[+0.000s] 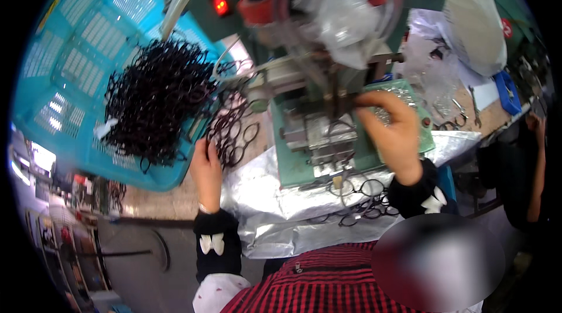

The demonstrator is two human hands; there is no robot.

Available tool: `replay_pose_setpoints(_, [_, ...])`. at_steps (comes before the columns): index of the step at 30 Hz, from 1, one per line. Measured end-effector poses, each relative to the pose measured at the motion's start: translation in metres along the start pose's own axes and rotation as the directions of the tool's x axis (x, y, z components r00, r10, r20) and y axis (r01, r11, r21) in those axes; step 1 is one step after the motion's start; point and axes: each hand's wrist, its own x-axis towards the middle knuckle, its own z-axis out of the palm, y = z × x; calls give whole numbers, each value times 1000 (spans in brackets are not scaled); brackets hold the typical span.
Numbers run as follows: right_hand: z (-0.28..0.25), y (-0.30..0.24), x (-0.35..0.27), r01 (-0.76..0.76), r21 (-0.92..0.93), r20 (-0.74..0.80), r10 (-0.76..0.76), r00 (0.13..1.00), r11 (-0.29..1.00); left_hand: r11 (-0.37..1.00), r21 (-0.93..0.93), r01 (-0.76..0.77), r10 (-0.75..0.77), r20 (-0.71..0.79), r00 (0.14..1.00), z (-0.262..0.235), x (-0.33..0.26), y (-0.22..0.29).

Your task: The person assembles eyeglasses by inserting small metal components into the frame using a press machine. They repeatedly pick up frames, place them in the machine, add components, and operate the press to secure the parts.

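black sleeves (220, 263) | white bow patches (212, 244) | red-black checked garment (316, 278)

Your R hand (398, 129): fingertips blurred at the press (336, 88); grip, if any, can't be ID'd. Your L hand (206, 175): fingertip contact w/ dark frames (237, 131) unclear. Clear plastic bag (342, 20) hides part of the press's upper section; press top cut off by upper edge. Blue basket (64, 158): also cut off at top; its base mostly hidden under black pile (155, 96). Clear pcs. (404, 93) in green tray (427, 137): too small to ID. Co-worker (515, 178) at R: partly cut off by fisheye rim.
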Motion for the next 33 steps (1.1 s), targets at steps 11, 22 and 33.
replay_pose_setpoints(11, [26,-7,-9,-315,537,45,346,937,783,683,-730,29,-103,-58,993,-20,-16,85])
replay_pose_setpoints(22, [9,-5,-21,135,-225,-3,-139,990,965,389,-592,-706,751,-241,615,-24,-15,173])
replay_pose_setpoints(33, [-51,84,-31,111,-706,45,-112,993,699,330,-369,-869,888,-190,418,20,-14,187])
